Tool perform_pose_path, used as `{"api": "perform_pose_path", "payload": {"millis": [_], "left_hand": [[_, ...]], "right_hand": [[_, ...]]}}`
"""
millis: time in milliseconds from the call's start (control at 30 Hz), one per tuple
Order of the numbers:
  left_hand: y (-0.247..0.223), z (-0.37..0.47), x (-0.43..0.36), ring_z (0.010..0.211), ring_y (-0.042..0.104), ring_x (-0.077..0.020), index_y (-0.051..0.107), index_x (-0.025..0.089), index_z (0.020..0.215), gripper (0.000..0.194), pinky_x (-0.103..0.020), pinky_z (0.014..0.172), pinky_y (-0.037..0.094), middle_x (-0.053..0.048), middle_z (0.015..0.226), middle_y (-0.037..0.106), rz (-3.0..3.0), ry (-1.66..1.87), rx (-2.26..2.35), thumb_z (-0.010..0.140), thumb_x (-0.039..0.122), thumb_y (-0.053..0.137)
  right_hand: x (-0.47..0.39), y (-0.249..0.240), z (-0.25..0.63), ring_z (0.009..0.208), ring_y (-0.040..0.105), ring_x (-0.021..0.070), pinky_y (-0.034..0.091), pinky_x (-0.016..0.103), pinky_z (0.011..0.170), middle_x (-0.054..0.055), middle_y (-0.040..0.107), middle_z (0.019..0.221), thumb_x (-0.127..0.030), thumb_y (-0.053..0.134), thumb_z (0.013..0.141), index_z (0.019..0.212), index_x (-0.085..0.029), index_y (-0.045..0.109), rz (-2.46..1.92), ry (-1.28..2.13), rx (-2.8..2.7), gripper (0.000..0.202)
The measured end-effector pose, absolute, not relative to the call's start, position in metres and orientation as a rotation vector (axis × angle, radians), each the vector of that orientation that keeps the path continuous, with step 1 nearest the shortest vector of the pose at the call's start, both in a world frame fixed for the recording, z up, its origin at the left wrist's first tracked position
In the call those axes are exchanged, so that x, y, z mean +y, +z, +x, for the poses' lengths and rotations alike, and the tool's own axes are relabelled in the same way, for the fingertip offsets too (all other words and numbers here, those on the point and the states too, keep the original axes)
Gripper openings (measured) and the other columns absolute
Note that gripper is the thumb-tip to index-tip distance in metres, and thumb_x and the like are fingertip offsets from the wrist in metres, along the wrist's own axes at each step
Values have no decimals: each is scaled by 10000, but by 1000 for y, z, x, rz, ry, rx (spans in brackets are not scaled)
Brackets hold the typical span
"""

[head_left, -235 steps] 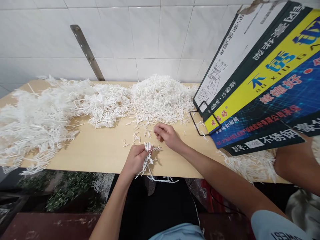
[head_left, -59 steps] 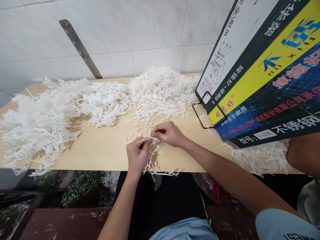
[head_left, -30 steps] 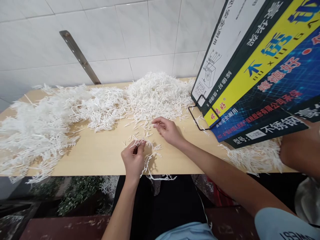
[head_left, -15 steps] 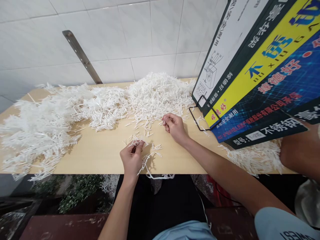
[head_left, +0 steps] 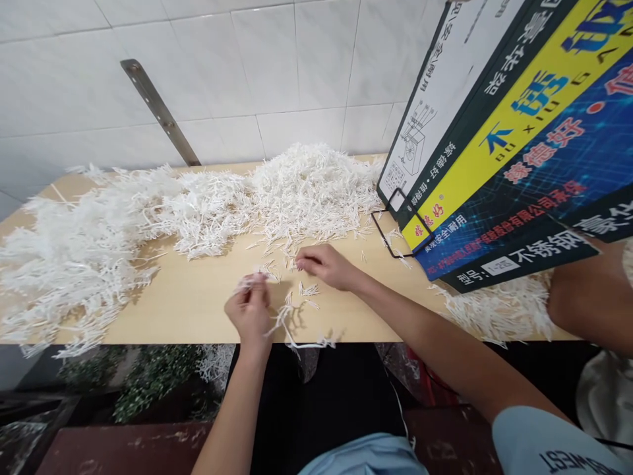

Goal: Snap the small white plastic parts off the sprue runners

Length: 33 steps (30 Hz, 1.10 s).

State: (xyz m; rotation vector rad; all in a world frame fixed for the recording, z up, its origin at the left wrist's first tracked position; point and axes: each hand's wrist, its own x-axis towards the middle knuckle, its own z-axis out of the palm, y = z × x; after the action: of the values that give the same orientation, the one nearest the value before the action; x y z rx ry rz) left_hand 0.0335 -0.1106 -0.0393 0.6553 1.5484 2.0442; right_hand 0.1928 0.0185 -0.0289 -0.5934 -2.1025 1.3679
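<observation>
My left hand point(head_left: 248, 309) is closed on a white branching plastic sprig point(head_left: 285, 323), whose thin stem trails down over the table's front edge. Blur smears its fingertips. To the right, my right hand point(head_left: 324, 264) has its fingers pinched together just above the table; whether anything lies between them is hidden. Small loose white pieces point(head_left: 309, 289) are scattered between the two hands. Behind them rises a heap of small white pieces point(head_left: 316, 185). A larger mass of white branching sprigs point(head_left: 93, 244) spreads over the left side.
A large printed cardboard box point(head_left: 494, 152) stands on the right of the wooden table point(head_left: 192, 297), with a black wire frame point(head_left: 401, 227) by its corner. More white pieces point(head_left: 494, 313) lie beside another person's arm point(head_left: 591, 297). A tiled wall point(head_left: 297, 72) closes the back.
My right hand has moved left and slightly nearer, towards my left hand. The left hand has shifted a little left with the sprig in it.
</observation>
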Motion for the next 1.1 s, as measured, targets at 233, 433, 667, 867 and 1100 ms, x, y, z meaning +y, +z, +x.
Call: {"api": "perform_pose_path", "payload": {"millis": [233,433,667,867,1100], "left_hand": [[-17,44,-149,454,347,-62,591,166,740,307,-212,431,249,62,573,443,490,2284,1434,779,388,800],[-6,30,-256,548,518,-172,604,191,645,326,-307,515,410,-10,573,540,1110,1948,2266,830,429,728],[-69,-32,-321,712,657,-246,734,193,817,276,-379,723,536,-77,763,706,1299,1563,2772,900,427,614],[-134,-72,-298,1476,338,-480,497,83,1510,753,-712,1144,306,-268,1592,434,875,650,3016,932,564,460],[-139,-60,-295,1507,328,-463,412,24,1539,743,-667,1184,312,-310,1594,398,894,745,2981,960,490,416]], "right_hand": [[23,-32,190,593,451,106,365,245,561,-19,560,707,-400,662,916,970,-180,716,-685,1473,-1824,233],[18,-30,187,662,581,129,479,278,627,32,683,822,-354,673,886,1017,-182,751,-753,1476,-1865,231],[9,-20,189,680,582,140,453,280,682,3,692,823,-334,661,905,1183,-204,642,-863,1139,-1939,308],[-6,2,201,649,576,134,417,250,656,-23,654,715,-303,558,995,1202,-202,681,-646,1132,-2348,261],[-17,14,195,815,738,163,506,217,584,100,776,1052,-471,573,1009,1212,-196,723,-278,2133,-2450,374]]}}
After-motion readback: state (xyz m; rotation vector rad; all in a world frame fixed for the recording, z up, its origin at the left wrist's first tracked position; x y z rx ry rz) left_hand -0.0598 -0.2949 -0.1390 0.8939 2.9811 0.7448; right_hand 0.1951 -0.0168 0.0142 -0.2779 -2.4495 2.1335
